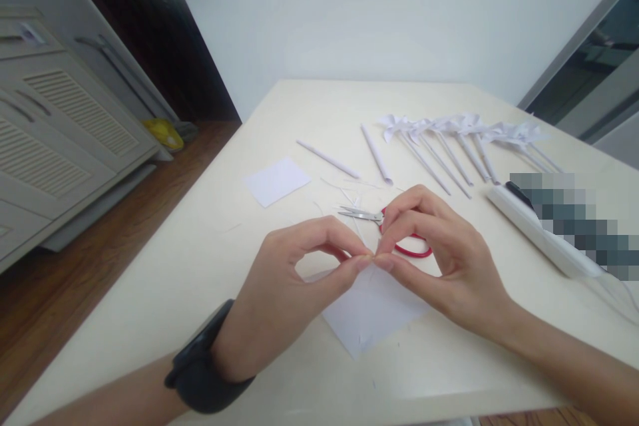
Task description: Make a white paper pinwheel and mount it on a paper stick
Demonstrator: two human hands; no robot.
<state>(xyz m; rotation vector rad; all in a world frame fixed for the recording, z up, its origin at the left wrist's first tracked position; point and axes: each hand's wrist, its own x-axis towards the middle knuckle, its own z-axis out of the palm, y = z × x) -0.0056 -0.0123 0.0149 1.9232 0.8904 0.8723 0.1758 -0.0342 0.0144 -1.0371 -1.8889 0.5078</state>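
Pale wall [319, 26] across the far side; cream bench [150, 319] fills most of the area in front of it. Louvred cabinet [74, 106] at left, standing apart from the bench over wood floor [214, 146]. On the bench, far right: row of white paper pinwheels [462, 126], heads overlapping on the far side, paper sticks pointing near and right. Right side, nearer than that row: long white bar [529, 229], part of it pixelated, can't ID; thin cable [609, 306] near its near end. Both hands are near centre. Left hand [294, 286] has thumb and finger pinched together, right hand [464, 269] the same, and the two pinches meet tip to tip. Can't tell what's between them, fingers cover it. White sheet [374, 319] sits directly below that pinch, one corner pointing near, far part hidden by the fingers. Smaller white paper piece [277, 181] lies flat, far left of the hands. Red-handled scissors [372, 215] lie just beyond the pinch, blades pointing left, handles partly behind the right hand. Black wristband [207, 366] on the left wrist. Two loose paper tubes farther out: thin one [328, 159] left, thicker one [377, 154] right, well apart from the sheet. Smallest: thin white scraps [352, 197] near the blades.
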